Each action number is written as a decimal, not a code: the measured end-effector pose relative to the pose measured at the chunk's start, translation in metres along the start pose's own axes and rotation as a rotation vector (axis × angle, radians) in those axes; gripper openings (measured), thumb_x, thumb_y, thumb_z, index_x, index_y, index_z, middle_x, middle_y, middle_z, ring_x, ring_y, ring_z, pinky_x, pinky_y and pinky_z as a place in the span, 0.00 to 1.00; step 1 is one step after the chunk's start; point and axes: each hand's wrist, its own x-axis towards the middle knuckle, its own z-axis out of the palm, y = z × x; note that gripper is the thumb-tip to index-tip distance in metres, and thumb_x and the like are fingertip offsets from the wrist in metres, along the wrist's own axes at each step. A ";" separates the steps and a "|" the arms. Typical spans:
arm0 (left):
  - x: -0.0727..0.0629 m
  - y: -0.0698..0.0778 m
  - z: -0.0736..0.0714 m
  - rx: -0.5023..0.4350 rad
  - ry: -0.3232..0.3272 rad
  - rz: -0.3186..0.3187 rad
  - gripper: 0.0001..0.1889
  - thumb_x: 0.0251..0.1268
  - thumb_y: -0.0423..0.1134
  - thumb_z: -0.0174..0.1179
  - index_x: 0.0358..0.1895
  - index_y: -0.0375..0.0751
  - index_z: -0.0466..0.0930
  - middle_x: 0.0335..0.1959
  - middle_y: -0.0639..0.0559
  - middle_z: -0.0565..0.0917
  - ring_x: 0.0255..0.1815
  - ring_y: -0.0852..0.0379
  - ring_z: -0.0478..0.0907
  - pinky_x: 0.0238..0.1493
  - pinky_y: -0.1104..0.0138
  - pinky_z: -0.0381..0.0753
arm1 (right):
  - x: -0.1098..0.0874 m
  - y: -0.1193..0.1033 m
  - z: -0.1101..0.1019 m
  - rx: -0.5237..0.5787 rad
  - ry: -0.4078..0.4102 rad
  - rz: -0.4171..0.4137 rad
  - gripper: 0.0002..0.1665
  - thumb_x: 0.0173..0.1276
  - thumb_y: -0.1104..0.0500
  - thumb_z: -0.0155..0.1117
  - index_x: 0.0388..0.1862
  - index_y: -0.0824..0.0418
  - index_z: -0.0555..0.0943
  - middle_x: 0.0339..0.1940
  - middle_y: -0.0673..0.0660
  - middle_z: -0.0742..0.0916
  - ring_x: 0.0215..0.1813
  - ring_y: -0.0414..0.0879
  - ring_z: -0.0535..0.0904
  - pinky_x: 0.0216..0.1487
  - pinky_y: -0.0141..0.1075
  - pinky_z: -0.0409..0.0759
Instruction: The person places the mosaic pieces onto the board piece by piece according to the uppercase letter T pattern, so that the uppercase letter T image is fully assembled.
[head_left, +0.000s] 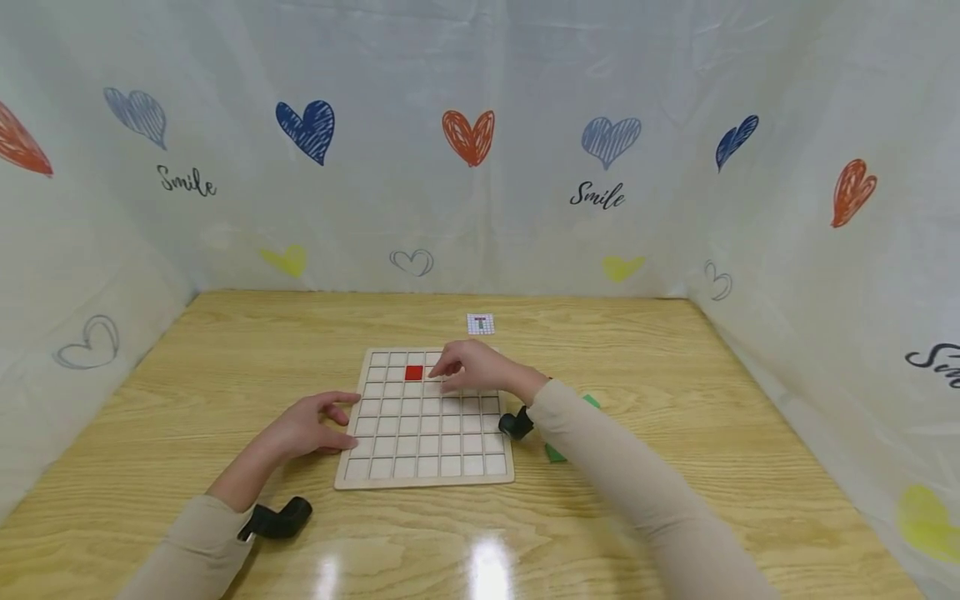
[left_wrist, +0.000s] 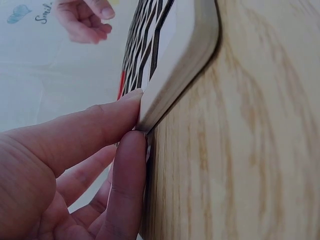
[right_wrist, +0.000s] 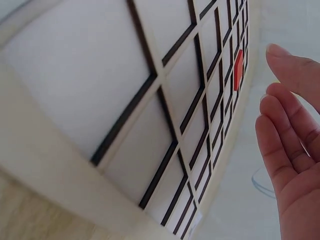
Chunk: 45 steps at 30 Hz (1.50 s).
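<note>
A wooden grid board point(head_left: 420, 482) with pale square cells lies on the table, one red square tile point(head_left: 414, 373) in its second row from the far edge. At the board's left edge my left hand point(head_left: 303, 425) rests with thumb and forefinger touching the rim; the left wrist view has these fingertips point(left_wrist: 131, 95) right at the side of the board. My right hand point(head_left: 480, 367) hovers over the far right part, just right of the red tile. Nothing shows between its bent fingers and thumb point(right_wrist: 285, 67), which stand apart in the right wrist view.
Beyond the board lies a small printed card point(head_left: 481, 324) with a T-shaped pattern on a grid. Green pieces point(head_left: 555, 453) lie right of the board, partly hidden by the right forearm. A white curtain point(head_left: 375, 208) with printed hearts surrounds the wooden table point(head_left: 247, 350).
</note>
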 end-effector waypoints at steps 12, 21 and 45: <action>-0.001 0.002 0.000 -0.008 0.005 0.002 0.37 0.46 0.31 0.72 0.62 0.30 0.66 0.38 0.43 0.72 0.28 0.55 0.71 0.29 0.65 0.77 | -0.017 0.012 -0.001 -0.024 0.045 -0.027 0.13 0.56 0.66 0.70 0.42 0.64 0.85 0.34 0.51 0.82 0.38 0.40 0.76 0.43 0.27 0.73; -0.001 0.003 0.001 -0.001 0.007 -0.009 0.37 0.45 0.32 0.72 0.62 0.30 0.66 0.38 0.43 0.72 0.28 0.55 0.71 0.29 0.65 0.77 | -0.032 0.015 -0.004 -0.030 0.062 -0.043 0.12 0.58 0.66 0.68 0.42 0.65 0.85 0.33 0.52 0.82 0.36 0.40 0.75 0.43 0.32 0.75; -0.002 0.003 0.000 0.009 -0.002 -0.001 0.38 0.46 0.32 0.72 0.63 0.30 0.66 0.37 0.43 0.72 0.29 0.54 0.70 0.28 0.65 0.75 | -0.075 0.034 -0.018 0.016 0.140 0.090 0.11 0.59 0.67 0.66 0.42 0.65 0.85 0.35 0.51 0.81 0.39 0.42 0.75 0.44 0.34 0.75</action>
